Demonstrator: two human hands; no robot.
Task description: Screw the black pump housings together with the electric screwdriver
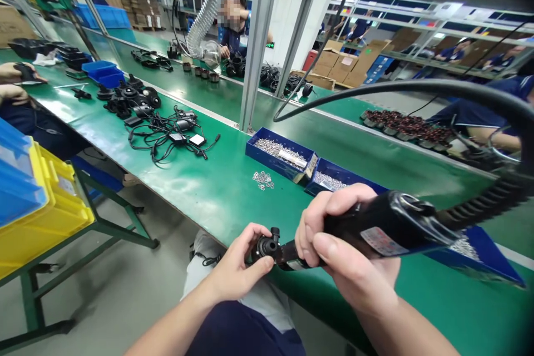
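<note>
My right hand (346,239) is wrapped round a black electric screwdriver (375,228), which lies nearly level with its cable leaving to the right. Its tip points left and meets a small black plastic pump housing (267,245) with a short upright spout. My left hand (237,267) grips that part between thumb and fingers at the table's front edge. Whether a screw sits at the tip is hidden. Beyond the hands lies a small pile of metal washers (263,179) on the green tabletop (200,189).
Blue bins of small metal parts (281,153) stand behind my hands, and another blue bin (475,256) is at right. Black cabled units (175,130) lie to the left. A metal post (258,44) rises at the table's back. A yellow crate (58,200) is at far left; co-workers sit around.
</note>
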